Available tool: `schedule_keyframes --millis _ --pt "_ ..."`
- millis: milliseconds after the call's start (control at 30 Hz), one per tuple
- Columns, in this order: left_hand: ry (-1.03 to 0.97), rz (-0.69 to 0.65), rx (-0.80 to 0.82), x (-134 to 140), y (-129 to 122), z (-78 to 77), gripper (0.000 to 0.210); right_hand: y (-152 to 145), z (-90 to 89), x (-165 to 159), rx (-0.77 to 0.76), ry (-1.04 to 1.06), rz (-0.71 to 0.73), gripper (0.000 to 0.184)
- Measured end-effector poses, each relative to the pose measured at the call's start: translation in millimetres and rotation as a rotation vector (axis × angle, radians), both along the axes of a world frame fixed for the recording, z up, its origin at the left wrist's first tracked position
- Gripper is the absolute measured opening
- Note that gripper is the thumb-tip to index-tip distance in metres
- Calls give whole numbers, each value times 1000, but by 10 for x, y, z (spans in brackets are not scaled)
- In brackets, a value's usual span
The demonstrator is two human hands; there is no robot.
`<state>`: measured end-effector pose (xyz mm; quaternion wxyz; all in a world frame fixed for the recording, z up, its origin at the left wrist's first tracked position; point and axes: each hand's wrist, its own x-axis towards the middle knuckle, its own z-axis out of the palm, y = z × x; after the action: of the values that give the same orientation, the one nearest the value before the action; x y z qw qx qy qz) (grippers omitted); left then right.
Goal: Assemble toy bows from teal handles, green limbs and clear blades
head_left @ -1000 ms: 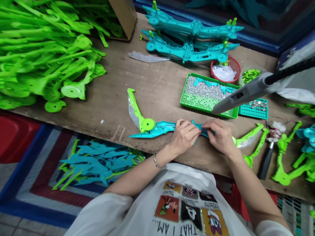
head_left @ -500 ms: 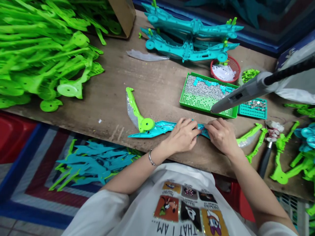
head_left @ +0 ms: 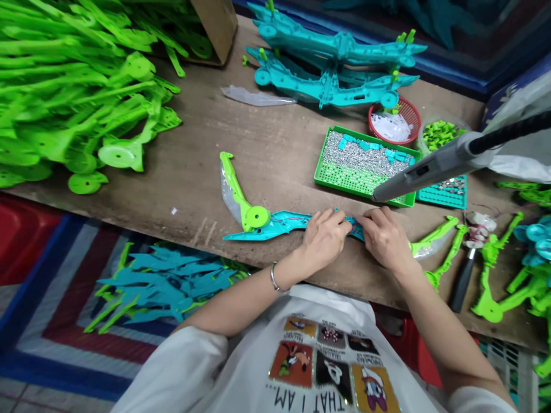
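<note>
A long teal plastic half shell, shaped like a toy bow (head_left: 284, 225), lies across the front of the workbench, its hollow side up with thin wires inside. A lime green arm (head_left: 256, 217) with a round disc and a clear film piece sits at its left end. My left hand (head_left: 325, 238) is closed over the shell's middle, fingertips pressed into it. Just beside it, my right hand (head_left: 383, 238) pinches at the shell's middle too; what lies between those fingertips is hidden. Another lime arm (head_left: 433, 238) shows past my right hand.
A green tray (head_left: 364, 166) of screws and a teal tray (head_left: 450, 191) stand behind my hands, under a grey tool (head_left: 422, 169). Lime parts (head_left: 77, 103) pile up at left. Teal shells (head_left: 331, 86) lie at the back. A black-handled tool (head_left: 464, 281) lies at right.
Both hands stay at the middle of the shell, with small finger shifts. My left wrist has moved slightly right, and the hanging grey tool has swung a little right.
</note>
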<state>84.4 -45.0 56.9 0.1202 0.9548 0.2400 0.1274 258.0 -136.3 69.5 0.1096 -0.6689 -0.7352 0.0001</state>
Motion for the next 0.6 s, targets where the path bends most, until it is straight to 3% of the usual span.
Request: schedule_keyframes --millis 167,333,600 --pt "21 -41 88 -9 -64 -23 21 -12 -34 -28 54 24 -34 23" --pt "20 -70 76 -36 -13 -53 22 -23 -82 -14 56 85 -50 23" --pt "6 17 8 -15 -43 -57 25 -40 -123 10 99 141 -65 23"
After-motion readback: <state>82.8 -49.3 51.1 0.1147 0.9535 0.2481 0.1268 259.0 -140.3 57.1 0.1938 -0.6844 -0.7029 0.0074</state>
